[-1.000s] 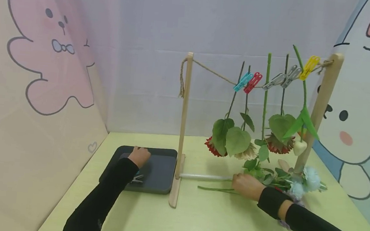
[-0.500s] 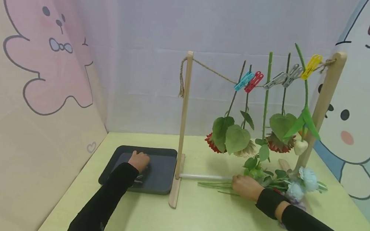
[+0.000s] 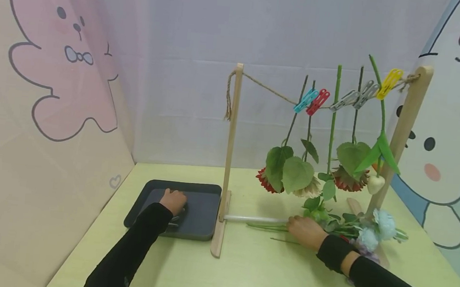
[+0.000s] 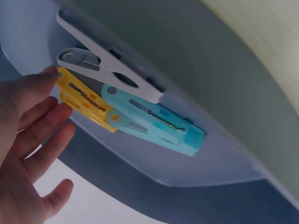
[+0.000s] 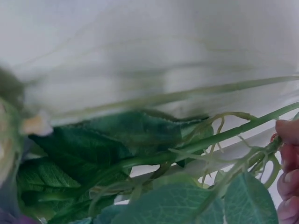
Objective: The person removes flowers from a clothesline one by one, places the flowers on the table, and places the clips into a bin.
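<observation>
Over the dark grey tray (image 3: 202,215), my left hand (image 3: 173,201) pinches the handle end of a yellow clothespin (image 4: 86,100) between thumb and finger. Against it lie a light-blue clothespin (image 4: 154,121) and a grey clothespin (image 4: 110,65). Over on the right, my right hand (image 3: 306,230) pinches a green flower stem (image 5: 271,147) between thumb and fingertips, low over the table. Its leaves (image 5: 177,203) fill the lower part of the right wrist view. Pale blue flowers (image 3: 384,224) and more stems lie beside and behind this hand, partly hidden.
A wooden stand (image 3: 229,152) carries a twine line (image 3: 270,89). Several flowers hang from it upside down, held by a blue clip (image 3: 306,100), a red clip (image 3: 318,102), grey clips and a yellow clip (image 3: 389,84). A white bar (image 3: 253,219) joins the stand's feet.
My left hand has lowered slightly in the tray, covering more of the clips there. Stems at my right hand have shifted a little; that hand has hardly moved.
</observation>
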Tool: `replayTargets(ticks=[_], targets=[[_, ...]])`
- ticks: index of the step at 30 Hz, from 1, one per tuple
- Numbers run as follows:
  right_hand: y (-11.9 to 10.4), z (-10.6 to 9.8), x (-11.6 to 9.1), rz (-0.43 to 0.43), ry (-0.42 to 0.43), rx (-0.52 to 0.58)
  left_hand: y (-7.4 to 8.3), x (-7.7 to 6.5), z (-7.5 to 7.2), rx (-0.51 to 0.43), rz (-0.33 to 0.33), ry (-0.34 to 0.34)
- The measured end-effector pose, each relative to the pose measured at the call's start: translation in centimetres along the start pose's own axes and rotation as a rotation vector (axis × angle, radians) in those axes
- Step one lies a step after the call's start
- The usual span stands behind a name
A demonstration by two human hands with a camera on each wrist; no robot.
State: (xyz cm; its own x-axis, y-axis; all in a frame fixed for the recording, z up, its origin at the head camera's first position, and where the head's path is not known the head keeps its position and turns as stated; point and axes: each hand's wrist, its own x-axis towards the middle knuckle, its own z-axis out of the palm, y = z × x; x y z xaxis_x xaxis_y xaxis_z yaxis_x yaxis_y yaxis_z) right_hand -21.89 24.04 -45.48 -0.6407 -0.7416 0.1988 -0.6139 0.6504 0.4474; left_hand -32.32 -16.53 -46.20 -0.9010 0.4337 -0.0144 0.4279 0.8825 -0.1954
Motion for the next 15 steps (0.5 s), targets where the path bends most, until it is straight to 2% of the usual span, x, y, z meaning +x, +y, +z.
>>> replayTargets(ticks=[3,8,15], targets=[[-0.1,-0.1,0.0,0.006,0.016,0.004,0.0,0.0,0.0,0.035,0.007,0.008],[-0.1,-0.3,0.0,0.019,0.037,0.001,0.0,0.1,-0.2,0.084,0.04,0.066],[-0.3,-0.6,0.1,0.019,0.065,-0.016,0.4,-0.2,-1.6,0.054,0.051,0.06]])
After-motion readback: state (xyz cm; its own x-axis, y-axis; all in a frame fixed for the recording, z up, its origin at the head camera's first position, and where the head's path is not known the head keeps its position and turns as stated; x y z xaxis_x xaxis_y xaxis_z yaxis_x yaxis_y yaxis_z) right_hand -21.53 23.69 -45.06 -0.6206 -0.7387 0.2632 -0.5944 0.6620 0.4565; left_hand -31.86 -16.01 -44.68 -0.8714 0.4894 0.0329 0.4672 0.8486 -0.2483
